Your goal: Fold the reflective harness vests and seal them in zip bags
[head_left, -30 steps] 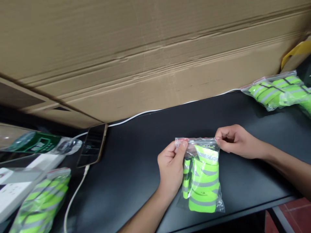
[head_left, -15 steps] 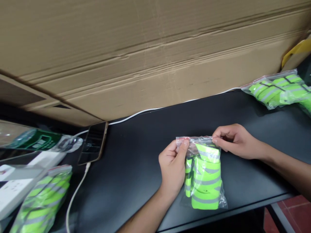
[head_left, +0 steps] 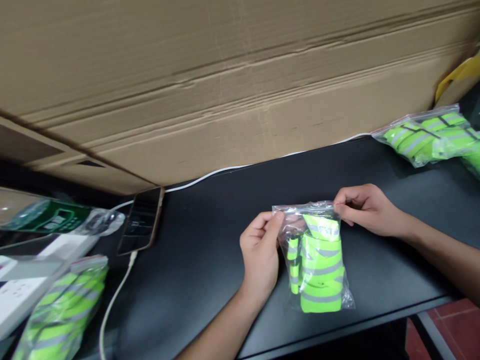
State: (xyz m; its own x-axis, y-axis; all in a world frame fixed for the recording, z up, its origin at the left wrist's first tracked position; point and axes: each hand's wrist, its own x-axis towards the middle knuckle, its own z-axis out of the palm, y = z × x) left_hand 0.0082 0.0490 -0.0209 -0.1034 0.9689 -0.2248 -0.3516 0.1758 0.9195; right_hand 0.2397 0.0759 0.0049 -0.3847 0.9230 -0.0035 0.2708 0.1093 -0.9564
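Note:
A clear zip-lock bag [head_left: 288, 226] hangs upright between my hands over the near part of the black table. Folded neon-yellow strap [head_left: 321, 272] with grey reflective stripes fills it, and a narrower banded piece [head_left: 293, 265] sits at its left side. My left hand [head_left: 261, 245] pinches the bag's upper left corner between thumb and fingers. At the upper right corner, my right hand [head_left: 362, 207] grips the edge by the zip strip in the same way. Whether the zip is sealed I cannot tell.
More bagged neon straps [head_left: 423, 137] lie at the back right; another such bag [head_left: 63, 310] is at the lower left. A phone [head_left: 142, 220] with a charging cable, a plastic bottle [head_left: 56, 216] and a white power strip [head_left: 33, 285] occupy the left. Cardboard [head_left: 240, 100] walls the back.
Both hands have raised the bag slightly, the right one a little to the right. My left thumb has shifted left, to the bag's corner, and the top edge looks more stretched.

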